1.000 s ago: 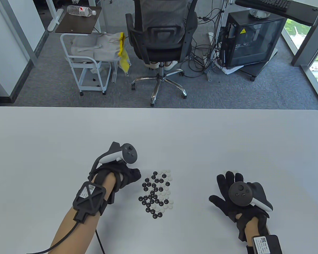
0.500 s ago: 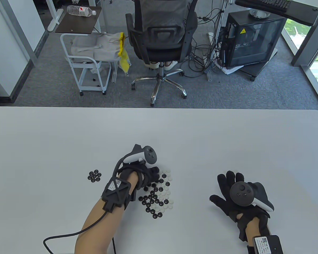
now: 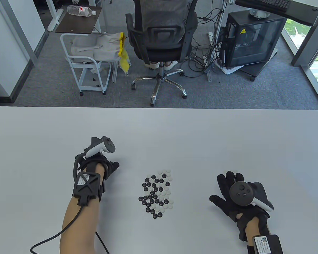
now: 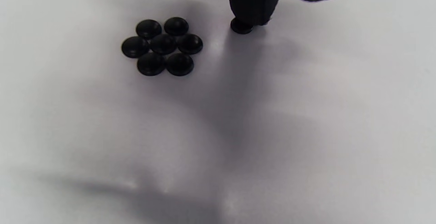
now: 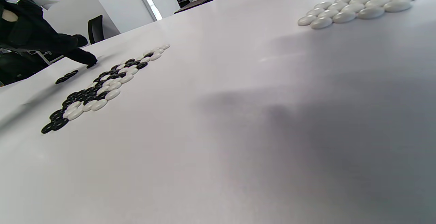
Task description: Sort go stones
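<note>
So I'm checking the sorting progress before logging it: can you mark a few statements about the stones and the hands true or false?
1. Seven round black Go stones lie touching in one cluster. True.
2. The gloved left hand has its fingertip on that cluster. False: the fingertip is on a single black stone lying apart from the cluster.
3. The gloved right hand pinches a white stone. False: it lies flat on the white table with its fingers spread.
4. A group of white Go stones lies apart from the mixed black and white pile. True.
</note>
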Demonstrator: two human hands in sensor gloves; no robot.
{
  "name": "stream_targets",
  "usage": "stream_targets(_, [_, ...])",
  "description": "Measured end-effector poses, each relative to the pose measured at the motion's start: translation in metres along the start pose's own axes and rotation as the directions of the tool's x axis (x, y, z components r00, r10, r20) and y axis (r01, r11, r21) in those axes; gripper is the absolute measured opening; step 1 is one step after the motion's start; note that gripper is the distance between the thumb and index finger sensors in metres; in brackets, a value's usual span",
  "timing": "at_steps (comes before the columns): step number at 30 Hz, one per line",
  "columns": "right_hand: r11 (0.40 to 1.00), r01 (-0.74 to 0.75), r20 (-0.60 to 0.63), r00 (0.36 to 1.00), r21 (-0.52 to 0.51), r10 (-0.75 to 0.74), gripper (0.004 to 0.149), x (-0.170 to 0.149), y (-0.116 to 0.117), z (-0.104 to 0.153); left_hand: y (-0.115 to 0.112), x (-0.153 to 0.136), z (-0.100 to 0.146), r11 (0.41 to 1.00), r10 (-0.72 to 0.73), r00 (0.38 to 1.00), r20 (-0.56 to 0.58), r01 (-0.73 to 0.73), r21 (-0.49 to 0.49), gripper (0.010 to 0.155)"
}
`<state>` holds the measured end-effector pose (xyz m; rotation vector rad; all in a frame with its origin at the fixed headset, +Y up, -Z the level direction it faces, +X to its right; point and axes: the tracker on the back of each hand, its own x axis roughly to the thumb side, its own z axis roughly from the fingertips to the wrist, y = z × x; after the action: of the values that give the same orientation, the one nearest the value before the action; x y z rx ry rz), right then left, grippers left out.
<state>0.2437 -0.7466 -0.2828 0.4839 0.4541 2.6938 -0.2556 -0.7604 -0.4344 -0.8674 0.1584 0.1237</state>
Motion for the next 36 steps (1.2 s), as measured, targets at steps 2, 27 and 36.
stream_targets(2, [1.0, 0.0, -0.001, 1.0, 0.002, 0.0, 0.086, 0.0, 0.0, 0.0, 0.0, -0.007, 0.001, 1.0, 0.012, 1.0, -0.008, -0.012, 0.001, 0.069])
stream_targets(27, [1.0, 0.001, 0.0, 1.0, 0.002, -0.001, 0.086, 0.001, 0.0, -0.001, -0.022, 0.109, 0.054, 0.961, -0.265, 0.868, 0.421, 0.275, 0.039, 0.065])
stream_targets(36, [1.0, 0.002, 0.005, 1.0, -0.006, -0.002, 0.086, 0.001, -0.001, 0.0, -0.053, 0.148, 0.033, 0.927, -0.354, 0.837, 0.418, 0.373, 0.039, 0.068])
